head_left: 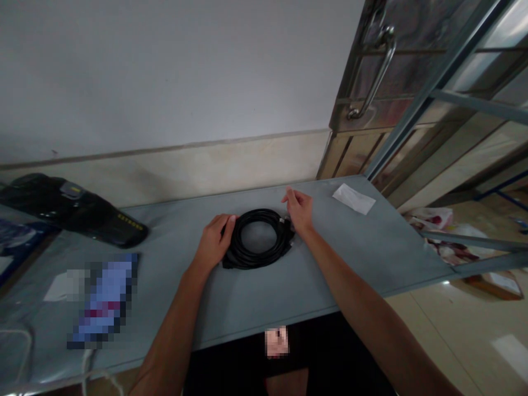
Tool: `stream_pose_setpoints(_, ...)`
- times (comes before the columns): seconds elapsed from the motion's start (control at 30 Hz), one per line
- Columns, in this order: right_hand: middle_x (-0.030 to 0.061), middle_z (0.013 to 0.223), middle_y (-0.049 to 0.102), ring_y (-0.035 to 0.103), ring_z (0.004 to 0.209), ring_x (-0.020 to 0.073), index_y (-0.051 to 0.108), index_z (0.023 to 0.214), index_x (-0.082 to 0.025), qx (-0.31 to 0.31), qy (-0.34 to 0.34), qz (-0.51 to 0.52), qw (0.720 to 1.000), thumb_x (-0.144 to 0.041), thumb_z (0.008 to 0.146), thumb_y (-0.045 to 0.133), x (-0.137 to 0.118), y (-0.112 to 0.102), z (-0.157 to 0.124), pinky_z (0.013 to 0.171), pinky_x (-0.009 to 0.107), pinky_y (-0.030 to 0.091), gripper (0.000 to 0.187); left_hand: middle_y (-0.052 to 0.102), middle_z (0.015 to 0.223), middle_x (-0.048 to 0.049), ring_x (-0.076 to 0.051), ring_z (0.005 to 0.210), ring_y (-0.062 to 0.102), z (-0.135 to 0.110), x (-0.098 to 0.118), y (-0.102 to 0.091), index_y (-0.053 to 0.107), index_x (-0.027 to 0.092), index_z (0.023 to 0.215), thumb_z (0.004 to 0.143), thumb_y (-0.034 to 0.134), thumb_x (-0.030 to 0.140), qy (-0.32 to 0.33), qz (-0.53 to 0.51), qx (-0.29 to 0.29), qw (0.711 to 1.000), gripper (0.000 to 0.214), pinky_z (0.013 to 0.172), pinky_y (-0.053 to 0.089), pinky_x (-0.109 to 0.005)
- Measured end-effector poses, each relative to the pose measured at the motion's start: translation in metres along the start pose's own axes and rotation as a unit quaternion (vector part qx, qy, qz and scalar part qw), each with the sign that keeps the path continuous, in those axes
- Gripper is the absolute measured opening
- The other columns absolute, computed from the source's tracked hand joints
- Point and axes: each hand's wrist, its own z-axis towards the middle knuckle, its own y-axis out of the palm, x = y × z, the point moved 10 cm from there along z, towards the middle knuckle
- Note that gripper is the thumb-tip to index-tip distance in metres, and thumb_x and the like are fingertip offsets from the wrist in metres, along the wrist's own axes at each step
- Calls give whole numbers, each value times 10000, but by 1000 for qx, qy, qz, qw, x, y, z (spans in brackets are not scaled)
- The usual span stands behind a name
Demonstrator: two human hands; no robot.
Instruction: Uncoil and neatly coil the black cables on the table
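Note:
A coiled black cable [259, 262] lies on the grey table, its loops forming a ring. Small pale marks, perhaps a plug end, show at its right side. My left hand [215, 237] is closed on the coil's left edge, with the thumb on top and the other fingertips hidden. At the coil's upper right, my right hand [300, 209] is closed with thumb and finger pinched together. Whatever that pinch holds, if anything, is too small to make out.
A black bag-like case [82, 212] lies at the table's left end, near a blurred blue item [109, 300]. White paper [353, 199] lies to the right of my right hand. A wall [185, 82] rises behind, and metal frame bars [433, 93] stand at right.

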Motion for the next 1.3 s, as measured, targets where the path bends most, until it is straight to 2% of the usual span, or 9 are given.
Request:
stream_pose_setpoints(0.33,-48,529,406,377,494,126,682,676,-225,2,-7,10,1000,-952,970,580,-2,-1,0,514,300,305,790,841,1116,-122,-338,1101,783,0,1,1,819,284,1124,1183,464,595,4,8,-3,1000,476,1059,602,-527)
stream_pose_setpoints(0.6,-47,530,395,385,496,132,671,682,-231,0,-5,-12,1000,-961,988,528,-2,0,0,516,305,319,804,844,1124,-122,-338,1107,786,0,-1,1,823,285,1133,1185,463,585,6,7,-2,1000,472,1065,605,-530)
stream_pose_setpoints(1.1,-45,524,398,378,493,131,683,671,-227,4,-2,3,1000,-970,961,569,-3,0,0,507,304,304,805,839,1111,-120,-341,1094,782,0,-1,1,826,292,1107,1181,473,597,3,2,1,1000,473,1062,602,-531)
stream_pose_setpoints(1.3,-51,533,386,369,505,125,682,683,-220,-1,-5,-6,1000,-960,980,534,-1,0,0,518,294,297,811,839,1143,-127,-324,1119,778,0,1,2,810,265,1141,1192,442,595,-1,19,-15,1000,497,1083,598,-513)
